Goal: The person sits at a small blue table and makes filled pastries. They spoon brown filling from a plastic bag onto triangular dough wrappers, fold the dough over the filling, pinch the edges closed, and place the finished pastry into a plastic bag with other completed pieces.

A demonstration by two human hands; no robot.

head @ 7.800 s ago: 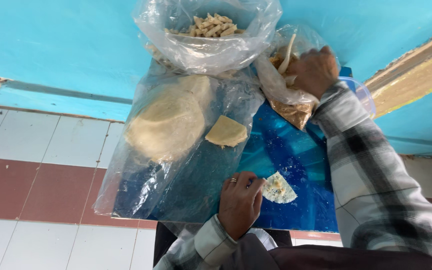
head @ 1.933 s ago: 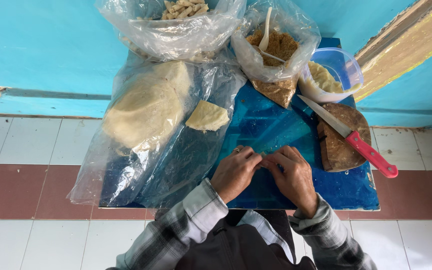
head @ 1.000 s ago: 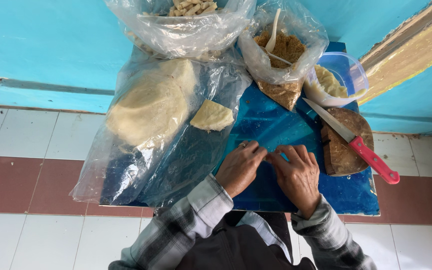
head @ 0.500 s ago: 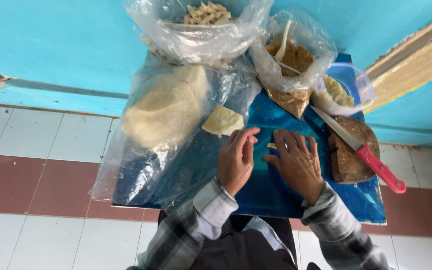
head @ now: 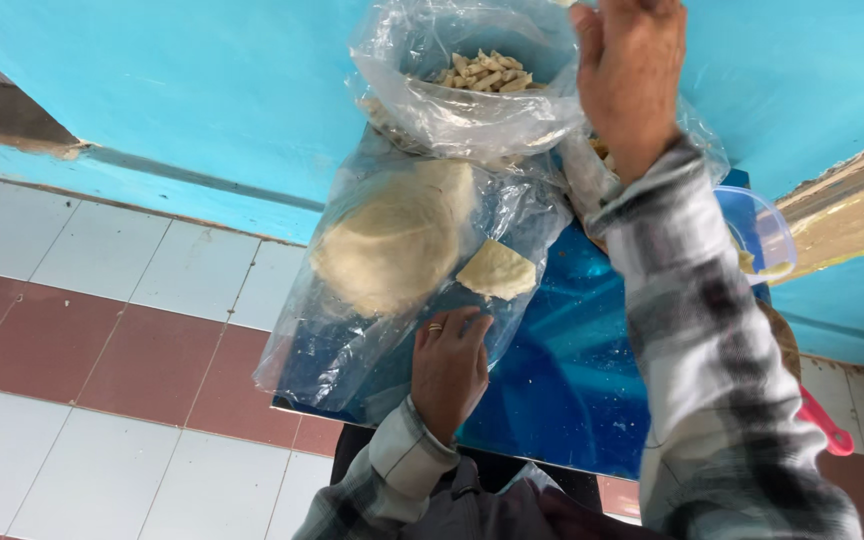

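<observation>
My left hand (head: 449, 368) rests palm down on the blue table (head: 562, 390), fingers lying on the edge of a clear plastic bag (head: 352, 340) that covers a stack of pale round flatbreads (head: 397, 240). A small triangular piece of flatbread (head: 497, 270) lies just beyond its fingertips. My right hand (head: 627, 70) is raised high, over the open plastic bag of small rolled pastries (head: 482, 75); whether it holds anything is hidden from view. My plaid sleeve (head: 712, 350) covers much of the table's right side.
A clear plastic tub with a blue rim (head: 762, 235) stands at the table's right, behind my sleeve. A pink knife handle (head: 824, 425) pokes out beside my forearm. A turquoise wall (head: 202, 90) is behind the table; red and white floor tiles (head: 82, 330) lie to the left.
Both hands were together on the blue table rolling something. My right hand has since lifted up over the bag of rolled pastries, while my left hand stayed down on the table.
</observation>
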